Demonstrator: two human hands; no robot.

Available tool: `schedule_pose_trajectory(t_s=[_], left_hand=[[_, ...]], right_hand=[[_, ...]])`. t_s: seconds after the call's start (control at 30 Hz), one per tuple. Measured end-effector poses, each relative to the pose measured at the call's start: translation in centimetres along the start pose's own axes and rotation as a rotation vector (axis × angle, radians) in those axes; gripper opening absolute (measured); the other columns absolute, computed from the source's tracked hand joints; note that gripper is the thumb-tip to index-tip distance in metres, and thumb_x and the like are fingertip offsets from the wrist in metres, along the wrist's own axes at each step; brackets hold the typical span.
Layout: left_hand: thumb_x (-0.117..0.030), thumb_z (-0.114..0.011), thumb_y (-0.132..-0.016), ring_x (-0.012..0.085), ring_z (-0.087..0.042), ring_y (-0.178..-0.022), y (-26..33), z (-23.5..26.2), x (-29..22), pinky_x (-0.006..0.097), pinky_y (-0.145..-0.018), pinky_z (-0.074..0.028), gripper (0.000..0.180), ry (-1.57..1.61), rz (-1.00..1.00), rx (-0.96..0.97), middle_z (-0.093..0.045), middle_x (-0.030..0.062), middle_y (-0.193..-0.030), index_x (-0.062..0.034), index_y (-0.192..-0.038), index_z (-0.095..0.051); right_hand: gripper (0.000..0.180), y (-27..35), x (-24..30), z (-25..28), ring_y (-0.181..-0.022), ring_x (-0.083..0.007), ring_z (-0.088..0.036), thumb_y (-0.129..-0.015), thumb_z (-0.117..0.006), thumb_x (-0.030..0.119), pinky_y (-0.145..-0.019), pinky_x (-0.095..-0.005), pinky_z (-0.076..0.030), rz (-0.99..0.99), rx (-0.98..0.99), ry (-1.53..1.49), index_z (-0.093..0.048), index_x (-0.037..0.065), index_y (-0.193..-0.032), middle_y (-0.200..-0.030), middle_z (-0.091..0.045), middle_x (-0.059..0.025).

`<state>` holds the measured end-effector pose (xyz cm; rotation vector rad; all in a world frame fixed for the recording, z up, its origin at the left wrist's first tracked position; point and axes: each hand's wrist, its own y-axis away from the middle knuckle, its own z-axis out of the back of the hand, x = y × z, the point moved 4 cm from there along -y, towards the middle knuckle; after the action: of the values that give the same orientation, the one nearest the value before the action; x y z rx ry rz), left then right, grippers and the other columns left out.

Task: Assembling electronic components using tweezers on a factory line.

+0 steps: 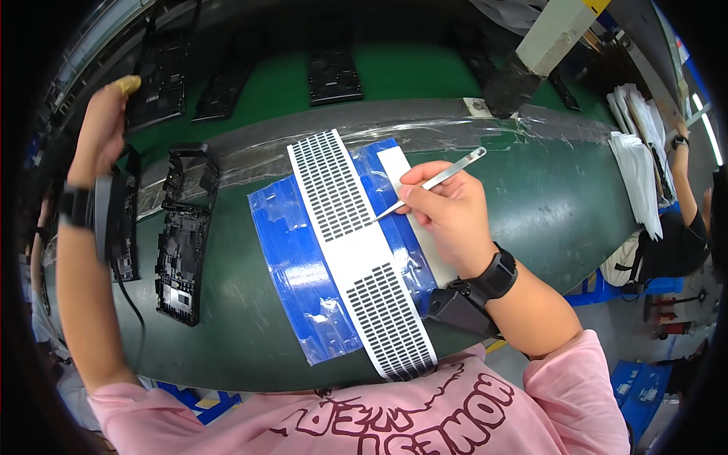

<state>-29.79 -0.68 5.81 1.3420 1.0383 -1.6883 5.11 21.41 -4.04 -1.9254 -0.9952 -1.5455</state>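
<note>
My right hand (447, 212) is closed around metal tweezers (444, 179). Their tip meets a white sheet of small black rectangular stickers (330, 182), at the lower edge of its upper block. The sheet lies across a blue tape-covered block (284, 258) on the green table. At the far left, my left hand (105, 125) reaches out beside a black plastic housing (157, 87). A yellow cover shows on a fingertip at that housing's edge; the other fingers are mostly hidden, so I cannot tell whether it grips.
Another black housing (182, 235) lies on the near table, left of the block, and one more is partly behind my left forearm. Further housings (334, 76) rest on the green surface beyond the taped edge. A post (542, 49) rises there. White bags (635, 174) hang at right, near another person's arm.
</note>
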Motion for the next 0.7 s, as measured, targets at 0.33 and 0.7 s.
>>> schedule_pose_trajectory(t_s=[0.33, 0.7], left_hand=[[-0.009, -0.038, -0.082, 0.0153, -0.053, -0.082, 19.3, -10.1, -0.8, 0.029, -0.077, -0.044, 0.029, 0.766, 0.267, 0.117, -0.053, 0.0108, -0.096, 0.0021, -0.109, -0.041], [-0.002, -0.045, -0.077, 0.0188, -0.050, -0.094, 23.1, -15.4, 2.1, 0.032, -0.083, -0.041, 0.040, 0.993, 0.484, 0.354, -0.048, 0.0101, -0.107, -0.0038, -0.116, -0.036]], right_hand=[[0.014, -0.1, 0.0, 0.4, -0.057, -0.0089, -0.053, -0.070, -0.055, -0.004, -0.047, -0.0178, -0.038, -0.007, -0.011, 0.009, -0.053, -0.004, -0.084, -0.067, -0.056, -0.0067], [0.015, 5.0, 3.6, -3.1, -0.059, -0.0053, -0.050, -0.073, -0.057, -0.003, -0.051, -0.0157, -0.039, 0.144, 0.145, -0.121, -0.052, -0.004, -0.087, -0.074, -0.057, -0.0073]])
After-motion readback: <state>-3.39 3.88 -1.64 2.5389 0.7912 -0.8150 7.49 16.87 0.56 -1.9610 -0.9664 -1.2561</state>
